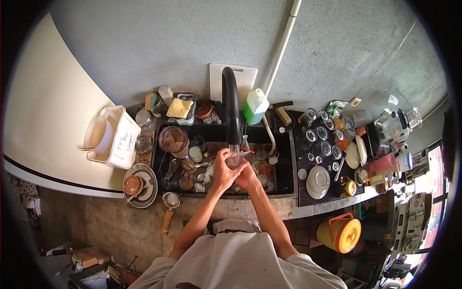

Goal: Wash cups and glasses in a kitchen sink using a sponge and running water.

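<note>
Under the spray of a black pull-down faucet (231, 101), both hands hold a clear drinking glass (234, 159). My left hand (224, 172) wraps its left side, fingers raised near the rim. My right hand (247, 175) supports it from below and the right. Beneath the hands, the black sink (288, 159) holds used glasses, cups and cutlery, partly hidden by my hands. Among them are a glass with whitish residue (195, 154) and, at the upper left, a large reddish-brown bowl (173, 139). A red-handled utensil (247, 150) lies just beyond my right hand.
Upside-down glasses (311, 136) and stacked white plates (318, 182) stand on a black drying mat (306, 202) at right. Behind the sink are a jug of green liquid (256, 106) and a yellow sponge cloth (179, 108). At left are a white bin (124, 144) and plates with a small bowl (140, 202).
</note>
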A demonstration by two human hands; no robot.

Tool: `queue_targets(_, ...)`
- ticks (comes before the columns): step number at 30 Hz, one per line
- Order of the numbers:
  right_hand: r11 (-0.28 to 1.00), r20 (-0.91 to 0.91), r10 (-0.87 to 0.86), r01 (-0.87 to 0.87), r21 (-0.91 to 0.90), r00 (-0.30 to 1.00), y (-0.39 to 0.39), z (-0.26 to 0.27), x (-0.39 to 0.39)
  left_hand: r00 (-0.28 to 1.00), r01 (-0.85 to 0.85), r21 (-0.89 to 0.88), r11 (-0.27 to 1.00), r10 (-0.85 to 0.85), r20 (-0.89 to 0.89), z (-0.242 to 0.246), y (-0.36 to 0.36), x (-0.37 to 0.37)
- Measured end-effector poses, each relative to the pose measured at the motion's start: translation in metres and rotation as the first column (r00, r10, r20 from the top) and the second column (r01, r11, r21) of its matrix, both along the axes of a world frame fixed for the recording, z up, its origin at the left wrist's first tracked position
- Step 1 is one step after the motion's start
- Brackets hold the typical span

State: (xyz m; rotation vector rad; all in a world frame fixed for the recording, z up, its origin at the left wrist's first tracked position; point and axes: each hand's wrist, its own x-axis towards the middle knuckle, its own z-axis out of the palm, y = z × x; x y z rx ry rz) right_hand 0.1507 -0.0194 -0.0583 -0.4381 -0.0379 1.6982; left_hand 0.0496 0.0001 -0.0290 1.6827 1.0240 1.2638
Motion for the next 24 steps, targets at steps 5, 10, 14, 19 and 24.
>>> queue_targets(5, 0.884, 0.191, 0.010, 0.081, -0.461, 0.982, 0.004, 0.017, -0.016, 0.993, -0.032, -0.027, 0.999, 0.029, -0.114, -0.007, -0.002, -0.006)
queue_targets(10, 0.970, 0.866, 0.107, 0.138, -0.198, 0.489, 0.000, -0.004, 0.011, 0.993, -0.050, -0.001, 0.999, 0.050, -0.104, -0.029, 0.005, -0.006)
queue_targets(14, 0.998, 0.986, -0.011, 0.052, 0.020, -0.168, -0.006, 0.042, 0.001, 0.934, 0.156, -0.519, 0.841, 0.045, 0.354, -0.058, 0.018, -0.009)
queue_targets(19, 0.981, 0.939, -0.177, -0.128, 0.145, -0.296, -0.008, 0.085, 0.013, 0.697, 0.651, -0.616, 0.444, -0.028, 0.717, -0.062, 0.033, -0.021)
queue_targets(24, 0.987, 0.988, -0.143, -0.061, 0.146, 0.053, -0.001, 0.058, 0.029, 0.698, 0.617, -0.622, 0.482, 0.029, 0.716, -0.012, 0.018, -0.003)
